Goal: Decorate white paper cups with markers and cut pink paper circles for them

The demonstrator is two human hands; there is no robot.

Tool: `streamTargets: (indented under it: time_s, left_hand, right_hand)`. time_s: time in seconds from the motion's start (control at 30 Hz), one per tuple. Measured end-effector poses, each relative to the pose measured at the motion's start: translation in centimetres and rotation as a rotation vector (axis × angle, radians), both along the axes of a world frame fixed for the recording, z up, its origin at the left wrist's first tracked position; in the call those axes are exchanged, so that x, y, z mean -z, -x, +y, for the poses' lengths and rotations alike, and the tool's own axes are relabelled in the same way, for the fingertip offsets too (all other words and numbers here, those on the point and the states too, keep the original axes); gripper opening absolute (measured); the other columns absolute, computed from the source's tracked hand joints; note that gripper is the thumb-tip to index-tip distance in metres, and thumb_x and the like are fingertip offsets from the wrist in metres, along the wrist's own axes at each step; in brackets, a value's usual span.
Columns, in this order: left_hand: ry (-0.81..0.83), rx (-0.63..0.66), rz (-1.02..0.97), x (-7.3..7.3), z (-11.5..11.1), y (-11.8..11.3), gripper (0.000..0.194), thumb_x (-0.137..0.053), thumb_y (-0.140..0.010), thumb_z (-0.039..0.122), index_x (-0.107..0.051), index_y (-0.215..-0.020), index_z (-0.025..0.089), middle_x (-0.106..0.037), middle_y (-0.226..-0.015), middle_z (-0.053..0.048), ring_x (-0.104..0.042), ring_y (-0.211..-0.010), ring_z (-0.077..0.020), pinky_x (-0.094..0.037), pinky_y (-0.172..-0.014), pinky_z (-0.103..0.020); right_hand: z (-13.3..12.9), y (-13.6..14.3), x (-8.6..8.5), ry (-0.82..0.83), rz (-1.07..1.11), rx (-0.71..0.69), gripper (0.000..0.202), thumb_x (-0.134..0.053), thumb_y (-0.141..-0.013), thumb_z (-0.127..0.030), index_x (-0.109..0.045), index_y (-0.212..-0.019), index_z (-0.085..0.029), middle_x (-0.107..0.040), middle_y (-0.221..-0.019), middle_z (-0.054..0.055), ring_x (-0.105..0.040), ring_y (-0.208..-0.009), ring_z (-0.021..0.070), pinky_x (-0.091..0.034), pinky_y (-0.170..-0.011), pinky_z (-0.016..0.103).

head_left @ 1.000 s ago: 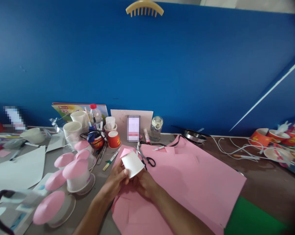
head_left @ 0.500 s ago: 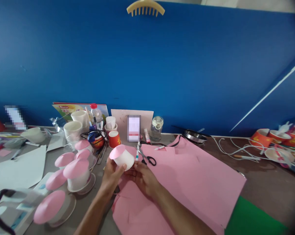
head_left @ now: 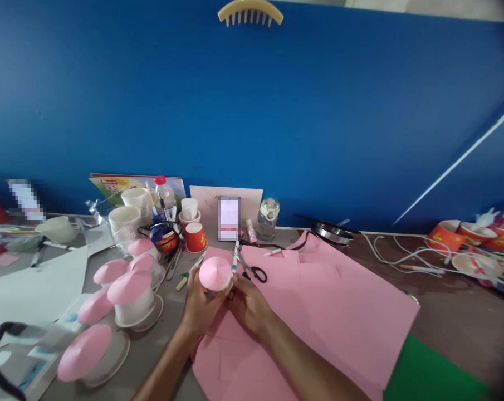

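Observation:
Between my two hands is a white paper cup [head_left: 220, 289] topped with a shallow pink paper cone [head_left: 215, 272], its peak turned up and toward me. My left hand [head_left: 199, 303] is closed around the cup's left and near side. My right hand [head_left: 248, 303] grips the right side low down, its fingertips partly hidden behind the cup. Under both hands lie pink paper sheets [head_left: 327, 317]. Just beyond my right hand rest black-handled scissors [head_left: 258, 273] and a white marker [head_left: 235, 257].
To the left stand several similar pink-topped cups [head_left: 130, 298]. A red paper cup [head_left: 195, 238], a phone [head_left: 229, 218], a glue stick [head_left: 250, 231] and a glass jar [head_left: 268, 219] line the back by the blue partition [head_left: 252, 111]. White cables [head_left: 402, 253] lie at right.
The cup has been turned from lying sideways, cone pointing left, to more upright with the cone facing up toward me. My left hand has shifted slightly right along with it.

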State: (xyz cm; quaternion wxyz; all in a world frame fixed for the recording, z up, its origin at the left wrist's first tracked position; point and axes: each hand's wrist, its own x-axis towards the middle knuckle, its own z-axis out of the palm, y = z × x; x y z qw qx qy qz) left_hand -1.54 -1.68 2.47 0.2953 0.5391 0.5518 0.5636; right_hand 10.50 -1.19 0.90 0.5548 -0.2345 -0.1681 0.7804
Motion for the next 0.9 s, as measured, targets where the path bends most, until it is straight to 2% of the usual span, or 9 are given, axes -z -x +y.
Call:
streamTargets:
  time_s: [0.2, 0.33, 0.43, 0.6, 0.77, 0.9]
  left_hand:
    - [0.056, 0.067, -0.023, 0.4, -0.2, 0.2, 0.054, -0.079, -0.060, 0.032, -0.058, -0.108, 0.018, -0.058, -0.108, -0.010, -0.054, -0.106, -0.0289, -0.040, -0.097, -0.044]
    - [0.076, 0.180, -0.217, 1.3, 0.5, 1.0, 0.075, -0.078, -0.060, 0.042, -0.049, -0.124, 0.018, -0.053, -0.128, -0.014, -0.047, -0.122, -0.0315, -0.038, -0.101, -0.043]
    - [0.107, 0.204, -0.362, 1.4, 0.8, 1.5, 0.084, -0.074, -0.062, 0.054, -0.042, -0.131, 0.019, -0.050, -0.133, -0.017, -0.048, -0.123, -0.0324, -0.045, -0.094, -0.040]
    - [0.064, 0.178, -0.317, 0.7, 0.3, 1.8, 0.069, -0.061, -0.075, 0.059, -0.046, -0.131, 0.021, -0.052, -0.134, -0.014, -0.048, -0.125, -0.0275, -0.043, -0.097, -0.036]
    - [0.067, 0.162, -0.298, 0.7, 0.4, 2.0, 0.055, -0.057, -0.080, 0.056, -0.056, -0.123, 0.023, -0.055, -0.134, -0.010, -0.049, -0.124, -0.0261, -0.039, -0.102, -0.037]
    - [0.096, 0.128, -0.261, 0.7, 0.5, 1.9, 0.047, -0.056, -0.081, 0.056, -0.063, -0.116, 0.024, -0.061, -0.127, -0.008, -0.051, -0.121, -0.0253, -0.037, -0.103, -0.037]
  right_hand:
    - [0.0, 0.0, -0.4, -0.020, 0.053, 0.022, 0.020, -0.078, -0.063, -0.019, -0.069, -0.081, -0.018, -0.072, -0.079, 0.001, -0.063, -0.071, 0.0149, -0.051, -0.071, 0.025]
    - [0.5, -0.3, 0.1, -0.070, 0.022, 0.133, 0.025, -0.077, -0.064, -0.021, -0.068, -0.087, -0.021, -0.072, -0.087, 0.000, -0.065, -0.082, 0.0164, -0.051, -0.078, 0.027]
    - [1.0, -0.6, 0.5, -0.071, -0.033, 0.183, 0.028, -0.075, -0.066, -0.022, -0.066, -0.093, -0.021, -0.072, -0.093, 0.001, -0.065, -0.086, 0.0189, -0.050, -0.080, 0.030]
    - [0.8, -0.6, 0.6, -0.088, -0.115, 0.218, 0.026, -0.076, -0.062, -0.018, -0.067, -0.087, -0.020, -0.071, -0.085, 0.000, -0.063, -0.079, 0.0180, -0.049, -0.076, 0.027]
    - [-0.1, -0.3, 0.1, -0.177, -0.267, 0.217, 0.024, -0.073, -0.069, -0.021, -0.067, -0.092, -0.020, -0.070, -0.084, 0.001, -0.061, -0.074, 0.0172, -0.047, -0.070, 0.027]
    - [-0.5, -0.1, -0.4, -0.234, -0.343, 0.229, 0.024, -0.074, -0.069, -0.023, -0.066, -0.092, -0.019, -0.069, -0.082, 0.001, -0.059, -0.073, 0.0170, -0.046, -0.070, 0.027]
